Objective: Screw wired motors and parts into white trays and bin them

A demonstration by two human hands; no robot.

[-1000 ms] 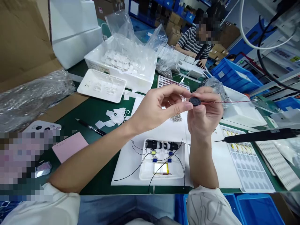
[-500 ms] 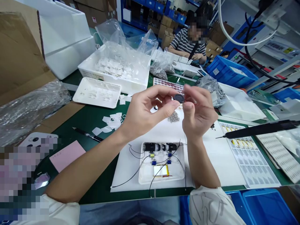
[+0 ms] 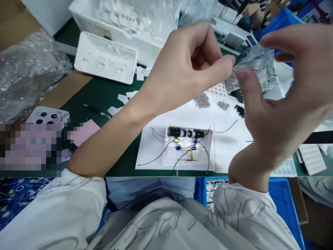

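Observation:
Raised over the bench, my left hand (image 3: 195,66) has its thumb pressed to its curled fingers; whatever lies in the pinch is hidden. My right hand (image 3: 288,83) is apart from it at the right, thumb and fingers spread, slightly blurred, with nothing visible between them. Below and between the hands, a small white tray (image 3: 166,159) rests on white paper (image 3: 148,149). It holds black cylindrical parts (image 3: 177,132), small blue parts (image 3: 178,148) and thin black wires that trail over its rim. Farther back are a pile of silver screws (image 3: 202,100), a smaller silver pile (image 3: 223,105) and small black pieces (image 3: 239,110).
At the back left stand a shallow white tray (image 3: 104,71) and a large white bin (image 3: 145,43) of white pieces. A pen (image 3: 96,110) and pink paper (image 3: 87,132) lie left. A dark screwdriver (image 3: 318,137) juts in from the right. Plastic bags (image 3: 260,66) lie behind.
The small black disc that was between my fingertips is out of sight. My hands have moved apart, the right one outward with its fingers spreading. The view has tilted downward.

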